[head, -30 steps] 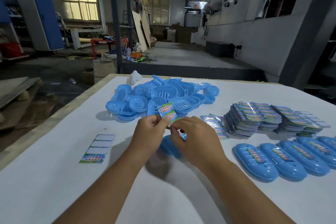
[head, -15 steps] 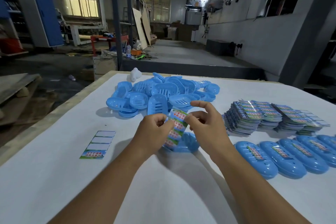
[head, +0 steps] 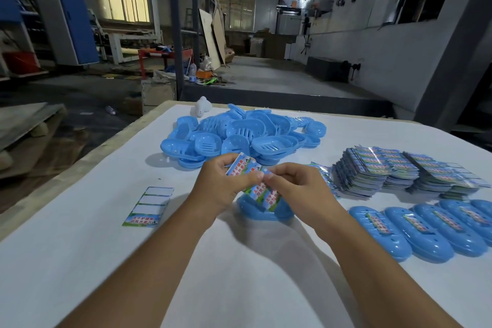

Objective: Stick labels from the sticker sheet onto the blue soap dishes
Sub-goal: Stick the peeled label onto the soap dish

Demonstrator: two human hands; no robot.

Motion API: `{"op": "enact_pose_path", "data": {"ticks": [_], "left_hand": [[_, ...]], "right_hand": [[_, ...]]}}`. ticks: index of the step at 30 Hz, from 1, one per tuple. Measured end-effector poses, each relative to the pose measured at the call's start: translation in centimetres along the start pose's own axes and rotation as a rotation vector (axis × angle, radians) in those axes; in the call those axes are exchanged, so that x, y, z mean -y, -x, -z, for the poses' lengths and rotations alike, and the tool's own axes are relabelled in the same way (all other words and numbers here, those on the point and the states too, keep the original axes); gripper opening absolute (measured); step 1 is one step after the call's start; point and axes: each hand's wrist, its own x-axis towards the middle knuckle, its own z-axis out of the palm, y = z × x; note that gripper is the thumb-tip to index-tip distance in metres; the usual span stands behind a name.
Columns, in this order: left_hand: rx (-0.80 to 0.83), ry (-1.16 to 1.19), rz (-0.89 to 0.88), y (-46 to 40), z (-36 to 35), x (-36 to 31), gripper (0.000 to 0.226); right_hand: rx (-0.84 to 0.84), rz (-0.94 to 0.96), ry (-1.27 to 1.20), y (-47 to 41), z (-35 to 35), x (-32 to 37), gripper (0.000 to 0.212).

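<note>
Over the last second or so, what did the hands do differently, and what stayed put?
The right hand, spread open half a second ago, has closed to pinch the sticker sheet beside the left hand, which keeps its grip. The sheet hangs above the soap dish. The dish pile, the labelled row, the sheet stacks and the used sheet have not moved.

Both hands (head: 262, 185) together, fingers pinched

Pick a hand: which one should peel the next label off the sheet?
Right. The right hand already pinches at the sticker sheet's edge, while the left hand grips the sheet steady above the blue soap dish.
</note>
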Motion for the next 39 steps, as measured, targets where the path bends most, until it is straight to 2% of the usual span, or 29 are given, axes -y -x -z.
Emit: {"op": "enact_pose_path", "data": {"ticks": [4, 7, 10, 14, 18, 25, 34, 36, 39], "left_hand": [[-0.140, 0.070, 0.073, -0.3, -0.2, -0.2, 0.018], [-0.145, 0.173, 0.140, -0.4, -0.2, -0.3, 0.011], [-0.158, 0.129, 0.125, -0.3, -0.1, -0.2, 0.009], [-0.079, -0.020, 0.045, -0.1, -0.3, -0.1, 0.014], [0.015, -0.060, -0.003, 0.3, -0.6, -0.3, 0.025], [0.024, -0.098, -0.016, 0.6, -0.5, -0.7, 0.035], [0.021, -0.080, -0.029, 0.4, -0.5, -0.4, 0.031], [0.023, -0.082, -0.037, 0.4, -0.5, -0.3, 0.028], [0.025, -0.089, -0.062, 0.4, -0.6, -0.1, 0.023]], "right_hand": [[-0.037, -0.062, -0.045, -0.3, -0.2, 0.0, 0.010], [-0.105, -0.113, -0.129, -0.6, -0.1, 0.0, 0.010], [-0.089, -0.134, -0.112, -0.5, 0.0, 0.1, 0.007], [-0.089, -0.075, -0.174, -0.3, 0.1, 0.3, 0.008], [-0.129, -0.041, -0.218, -0.3, 0.2, 0.4, 0.015], [-0.121, -0.067, -0.212, -0.3, 0.2, 0.5, 0.016], [-0.151, -0.065, -0.213, -0.4, 0.1, 0.3, 0.020], [-0.222, -0.009, -0.100, -0.4, 0.1, -0.1, 0.026], [-0.367, 0.190, 0.336, -0.6, 0.2, -0.7, 0.021]]}}
